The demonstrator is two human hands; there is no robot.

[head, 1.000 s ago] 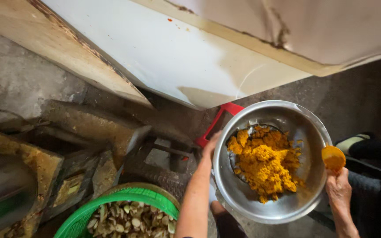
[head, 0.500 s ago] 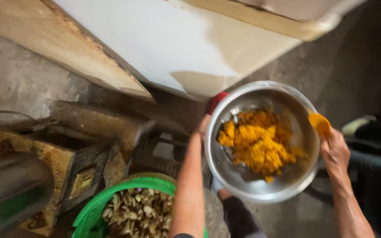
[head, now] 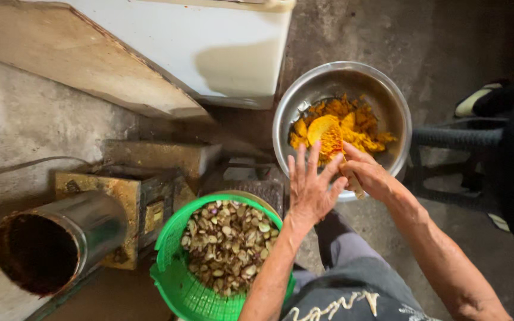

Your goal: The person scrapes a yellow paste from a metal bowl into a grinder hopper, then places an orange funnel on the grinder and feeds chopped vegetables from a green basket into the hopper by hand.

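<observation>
Right hand (head: 367, 175) fingers clamped on orange scoop (head: 326, 134); left hand (head: 312, 187) fingers spread apart.
Scoop, centre frame: long axis diagonal, bowl end pointing upper left into steel bowl (head: 287, 119) of yellow paste (head: 364, 128); green basket (head: 174, 238) lower left.

You have no packages, signs or screens in front of you here. The nearest thing to a label is a small yellowish plate (head: 153, 216) fixed to the front face of the stained metal machine (head: 120, 196) at your lower left, just left of the green basket (head: 176, 279); it is rectangular and too smeared to make out further. Pale lettering (head: 328, 309) also runs across the dark cloth of your clothing at the bottom edge of the view, partly hidden by your forearm.
</observation>
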